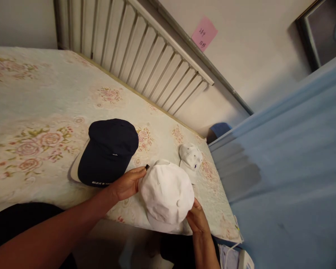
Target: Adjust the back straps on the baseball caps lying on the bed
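From my remote seat, going left to right, I first have a navy cap (112, 147) lying on the flower-patterned tabletop (52, 101), with a cream brim (76, 166) showing from under its edge. My left forearm passes close to its lettered visor, so a careless elbow swing could drag both out of line.

My left hand (130, 182) pinches the near-left rim of the large white cap (166, 194), right by a small black tab (147, 167); I think that is part of the strap, though it is too small to be sure. The cap is up between my hands at the front edge of the tabletop, crown facing me. My right hand (196, 216) grips its other side. Both grips are at the rim only, so if one slackened, the cap could tip and drop over the edge; squeezing hard would likely crease the soft crown.

Just beyond it sits a smaller white cap (191, 157), which a push forward could knock toward the blue curtain (274, 168) at far right.
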A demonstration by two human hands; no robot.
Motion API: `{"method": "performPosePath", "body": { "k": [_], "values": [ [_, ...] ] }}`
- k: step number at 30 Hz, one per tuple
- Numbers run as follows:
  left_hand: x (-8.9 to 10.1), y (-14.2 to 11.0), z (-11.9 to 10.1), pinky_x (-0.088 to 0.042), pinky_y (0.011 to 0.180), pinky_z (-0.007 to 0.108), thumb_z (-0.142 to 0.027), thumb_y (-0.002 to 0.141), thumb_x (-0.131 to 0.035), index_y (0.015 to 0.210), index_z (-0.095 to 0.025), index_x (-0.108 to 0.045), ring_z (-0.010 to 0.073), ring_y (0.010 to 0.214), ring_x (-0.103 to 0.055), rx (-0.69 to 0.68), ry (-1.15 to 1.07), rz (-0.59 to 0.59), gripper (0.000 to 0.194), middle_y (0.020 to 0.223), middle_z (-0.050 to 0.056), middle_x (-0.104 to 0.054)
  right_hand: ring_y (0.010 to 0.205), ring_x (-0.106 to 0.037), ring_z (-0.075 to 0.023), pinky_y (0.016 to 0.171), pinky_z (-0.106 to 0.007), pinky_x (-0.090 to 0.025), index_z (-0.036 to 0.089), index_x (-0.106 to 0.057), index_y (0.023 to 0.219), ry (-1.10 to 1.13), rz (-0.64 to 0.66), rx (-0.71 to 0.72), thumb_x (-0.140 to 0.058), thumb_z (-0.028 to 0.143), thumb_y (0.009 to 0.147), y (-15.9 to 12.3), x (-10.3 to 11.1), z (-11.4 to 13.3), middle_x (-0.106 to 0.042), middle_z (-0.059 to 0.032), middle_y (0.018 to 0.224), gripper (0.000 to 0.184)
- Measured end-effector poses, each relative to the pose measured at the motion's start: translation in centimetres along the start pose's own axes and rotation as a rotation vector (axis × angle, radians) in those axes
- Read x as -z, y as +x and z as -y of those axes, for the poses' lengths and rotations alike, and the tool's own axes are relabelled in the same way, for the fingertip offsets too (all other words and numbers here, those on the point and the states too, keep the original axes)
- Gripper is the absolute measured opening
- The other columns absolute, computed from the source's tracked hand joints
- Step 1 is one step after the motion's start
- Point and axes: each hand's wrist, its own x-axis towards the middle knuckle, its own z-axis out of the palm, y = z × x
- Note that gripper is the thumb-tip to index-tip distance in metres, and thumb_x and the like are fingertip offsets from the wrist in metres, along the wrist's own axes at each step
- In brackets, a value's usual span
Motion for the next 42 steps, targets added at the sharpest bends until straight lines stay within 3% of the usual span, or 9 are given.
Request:
{"method": "performPosePath", "body": {
  "k": [5,10,16,21,24,28,32,37,42],
  "values": [
    [-0.2,-0.3,-0.3,-0.044,0.064,0.023,-0.018,0.076,-0.07,0.082,-0.015,-0.067,0.0125,0.067,-0.062,0.04,0.05,-0.002,0.007,0.077,0.001,-0.069,0.086,-0.068,-0.0247,0.075,-0.035,-0.051,0.016,-0.068,0.099,-0.065,0.073,-0.05,-0.078,0.019,0.063,-0.8,-1.1,1.1,-0.074,-0.0087,0.094,0.036],
    [-0.4,-0.3,-0.3,-0.044,0.066,0.023,-0.017,0.075,-0.069,0.086,-0.015,-0.069,0.0149,0.07,-0.062,0.041,0.109,-0.028,0.01,0.081,0.004,-0.07,0.075,-0.066,-0.0193,0.071,-0.03,-0.048,0.016,-0.07,0.093,-0.158,0.178,-0.082,-0.078,0.016,0.064,-1.1,-1.9,1.6,-0.074,-0.0059,0.084,0.031],
    [-0.4,-0.5,-0.1,-0.042,0.063,0.024,-0.019,0.077,-0.067,0.08,-0.015,-0.069,0.0156,0.065,-0.06,0.075,0.159,0.05,0.006,0.075,0.005,-0.068,0.063,-0.063,-0.0137,0.064,-0.024,-0.045,0.016,-0.07,0.082,-0.173,0.212,-0.166,-0.078,0.017,0.063,-1.1,-3.3,-0.5,-0.073,-0.0026,0.075,0.021],
    [-0.3,-0.4,0.0,-0.04,0.061,0.022,-0.02,0.076,-0.068,0.077,-0.014,-0.067,0.0133,0.062,-0.058,0.091,0.183,0.06,0.006,0.072,0.003,-0.066,0.071,-0.066,-0.0166,0.07,-0.028,-0.049,0.016,-0.069,0.095,-0.046,0.194,-0.201,-0.076,0.021,0.065,-1.4,-4.7,-1.4,-0.073,-0.0054,0.085,0.031],
    [-0.1,-0.3,0.1,-0.04,0.061,0.022,-0.022,0.076,-0.068,0.079,-0.014,-0.067,0.0132,0.063,-0.059,0.102,0.202,0.066,0.008,0.073,0.004,-0.066,0.078,-0.067,-0.0197,0.074,-0.031,-0.05,0.017,-0.068,0.1,-0.016,0.159,-0.165,-0.075,0.033,0.068,-1.2,-5.4,-0.6,-0.073,-0.0075,0.09,0.036],
    [0.2,-0.2,0.3,-0.041,0.063,0.025,-0.023,0.076,-0.069,0.085,-0.013,-0.068,0.0162,0.067,-0.061,0.112,0.234,0.091,0.013,0.08,0.007,-0.069,0.069,-0.064,-0.0192,0.064,-0.029,-0.05,0.016,-0.068,0.087,-0.019,0.123,-0.126,-0.074,0.044,0.069,-0.7,-6.5,0.9,-0.071,-0.0059,0.078,0.034],
    [0.3,-0.3,0.4,-0.041,0.063,0.025,-0.024,0.076,-0.068,0.086,-0.013,-0.068,0.0164,0.066,-0.06,0.144,0.252,0.131,0.014,0.08,0.008,-0.069,0.056,-0.057,-0.0126,0.056,-0.023,-0.045,0.015,-0.067,0.074,0.001,0.103,-0.123,-0.073,0.04,0.071,-0.3,-7.5,2.0,-0.066,-0.0009,0.064,0.026],
    [0.3,-0.4,0.4,-0.042,0.065,0.025,-0.023,0.074,-0.07,0.086,-0.014,-0.068,0.0158,0.068,-0.06,0.158,0.276,0.126,0.015,0.082,0.007,-0.069,0.061,-0.056,-0.0113,0.062,-0.022,-0.044,0.016,-0.066,0.075,0.056,0.112,-0.134,-0.077,0.034,0.068,0.0,-8.1,2.8,-0.067,0.0,0.071,0.022],
    [-0.1,-0.7,0.3,-0.043,0.064,0.027,-0.023,0.072,-0.07,0.087,-0.015,-0.068,0.0179,0.07,-0.06,0.168,0.293,0.137,0.017,0.084,0.007,-0.07,0.053,-0.051,-0.0093,0.054,-0.02,-0.038,0.015,-0.064,0.073,-0.033,0.23,-0.106,-0.074,0.034,0.073,-0.1,-8.8,4.2,-0.063,0.0002,0.06,0.021]
  ]
}}
